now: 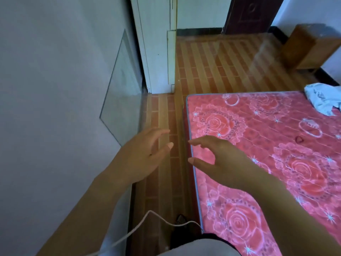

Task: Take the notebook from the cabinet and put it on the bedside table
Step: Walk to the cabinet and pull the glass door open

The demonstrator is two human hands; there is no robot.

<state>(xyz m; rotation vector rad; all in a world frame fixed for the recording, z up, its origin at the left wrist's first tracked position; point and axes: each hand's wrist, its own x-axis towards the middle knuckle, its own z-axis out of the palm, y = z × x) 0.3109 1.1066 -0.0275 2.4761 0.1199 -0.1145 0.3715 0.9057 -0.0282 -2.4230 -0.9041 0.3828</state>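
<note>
Both hands reach forward, empty. My left hand [144,156] hovers over the strip of floor between the wall and the bed, fingers spread. My right hand [219,161] is over the near left edge of the red rose-patterned mattress [276,145], fingers apart and curved. A white cabinet [156,43] stands ahead at the end of the strip, its doors closed. A wooden bedside table [311,48] sits at the far right against the wall. No notebook is in view.
A glass pane [121,85] leans against the left wall. A white cable [147,220] hangs across the lower view. Crumpled white cloth [323,97] lies on the mattress's far right. A dark door [251,13] is at the back. The floor is striped brown tile.
</note>
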